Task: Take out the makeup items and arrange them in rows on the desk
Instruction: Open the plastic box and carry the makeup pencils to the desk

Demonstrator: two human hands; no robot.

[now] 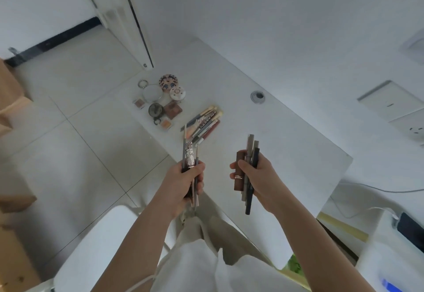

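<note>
White desk [286, 117] holds compacts [160, 98] and tubes [204, 121] beyond both hands. Left hand [185, 181] grips slim pencils [190, 160]; right hand [257, 177] clasps darker sticks [251, 151].

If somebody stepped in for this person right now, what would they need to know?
Left hand grips a bundle of slim pencils and brushes.
Right hand grips a bundle of dark pens and a brown stick.
Done: compacts grouped at the desk's far end, tubes laid side by side beside them.
Left: lay both handfuls down in rows on the bare desk.
</note>
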